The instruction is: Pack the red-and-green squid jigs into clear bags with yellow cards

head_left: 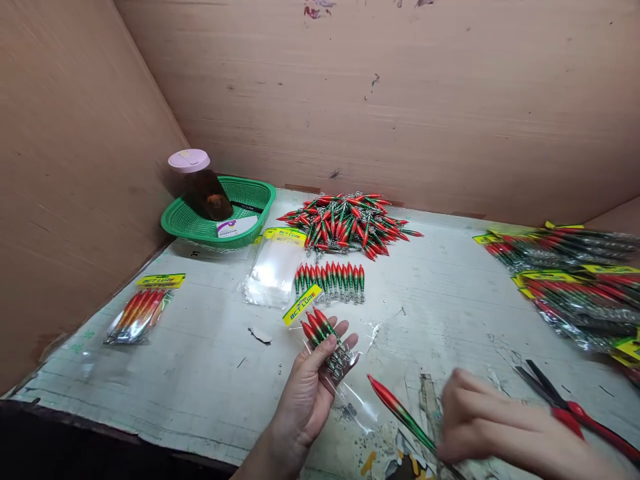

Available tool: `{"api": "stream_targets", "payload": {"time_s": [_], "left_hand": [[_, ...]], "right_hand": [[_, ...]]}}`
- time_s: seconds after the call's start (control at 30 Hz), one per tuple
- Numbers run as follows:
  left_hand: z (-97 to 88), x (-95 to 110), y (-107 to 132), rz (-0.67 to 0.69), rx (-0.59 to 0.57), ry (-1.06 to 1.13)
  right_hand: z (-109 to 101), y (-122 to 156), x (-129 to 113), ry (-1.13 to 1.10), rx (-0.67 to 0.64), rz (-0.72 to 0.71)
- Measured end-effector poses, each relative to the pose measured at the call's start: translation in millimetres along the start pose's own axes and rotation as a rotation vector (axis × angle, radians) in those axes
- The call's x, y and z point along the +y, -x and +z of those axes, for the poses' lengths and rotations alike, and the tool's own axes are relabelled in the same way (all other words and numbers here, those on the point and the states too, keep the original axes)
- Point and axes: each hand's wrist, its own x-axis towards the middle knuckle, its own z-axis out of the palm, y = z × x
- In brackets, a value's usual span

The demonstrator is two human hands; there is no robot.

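My left hand (pixel 310 387) is closed around a clear plastic bag (pixel 325 340) with a yellow header card, and a few red-and-green fishing lures sit inside it. My right hand (pixel 493 427) pinches the tail of one loose red-and-green lure (pixel 395 403), whose red tip points toward the bag. Just beyond the bag lies a neat row of lures (pixel 330 280) on the table. Behind that row is a big loose pile of the same lures (pixel 350 223).
A stack of empty bags (pixel 275 267) lies left of the row. One filled pack (pixel 143 310) lies at far left, and several filled packs (pixel 570 280) are heaped at right. Red-handled scissors (pixel 570 407) lie near my right hand. A green basket (pixel 250 200) holds a pink-lidded jar (pixel 200 183).
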Motion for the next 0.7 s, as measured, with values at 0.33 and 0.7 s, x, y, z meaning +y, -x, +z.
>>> {"api": "stream_targets", "payload": {"time_s": [0.33, 0.7], "left_hand": [[-0.2, -9.5, 5.4, 0.018, -0.110, -0.020], [0.1, -9.4, 9.2, -0.001, -0.118, -0.042]], "right_hand": [[51.2, -21.8, 7.0, 0.230, 0.029, -0.073], [55.4, -27.2, 0.3, 0.164, 0.157, 0.005]]}}
